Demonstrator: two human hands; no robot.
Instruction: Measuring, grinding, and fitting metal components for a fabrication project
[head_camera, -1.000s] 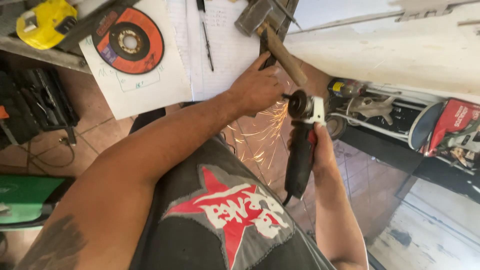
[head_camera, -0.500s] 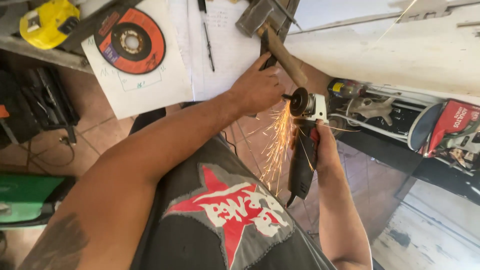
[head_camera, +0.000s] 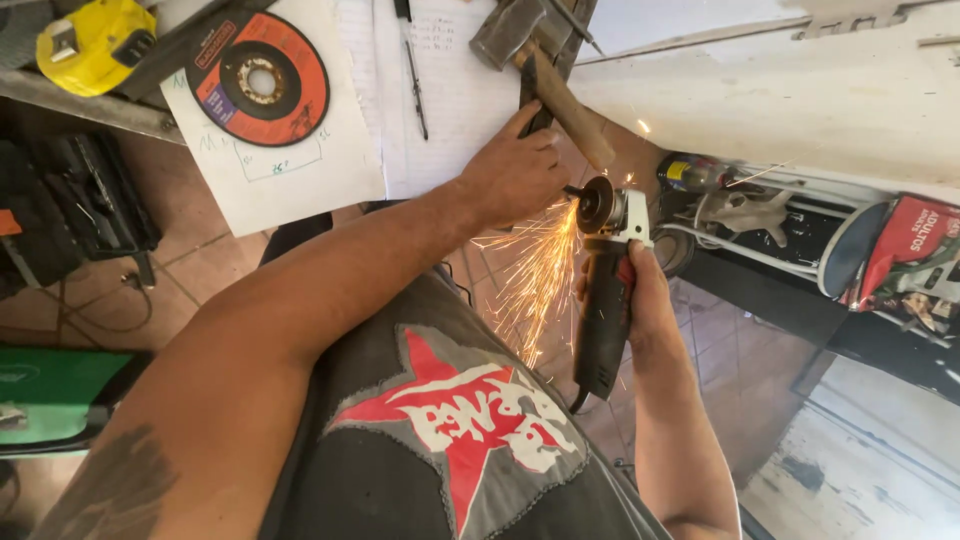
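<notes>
Tiled floor (head_camera: 180, 270) ran under the scene, with a white bench (head_camera: 820, 100) crossing the far right and a green case (head_camera: 60, 395) at the near left. Sheets of white paper (head_camera: 300, 190) lay on the far bench edge; a red and black cutting disc (head_camera: 262, 80) rested on the left sheet, a yellow tape measure (head_camera: 95, 45) just beyond it to the left, and a black pen (head_camera: 412, 70) on the right sheet. A wooden-handled hammer (head_camera: 545, 70) lay tilted at the far centre, just beyond the left hand.

Left hand (head_camera: 515, 175) pressed down on a dark metal piece (head_camera: 535, 105) at the bench edge, its grip closed over it; the held part was mostly hidden. Right hand (head_camera: 640, 300) had its grip wrapped round the dark body of an angle grinder (head_camera: 605, 300), disc end far, cord end near. The grinder disc (head_camera: 597, 203) met the work just right of the left hand. Orange sparks (head_camera: 535, 270) fell toward the near left, between the two forearms.
</notes>
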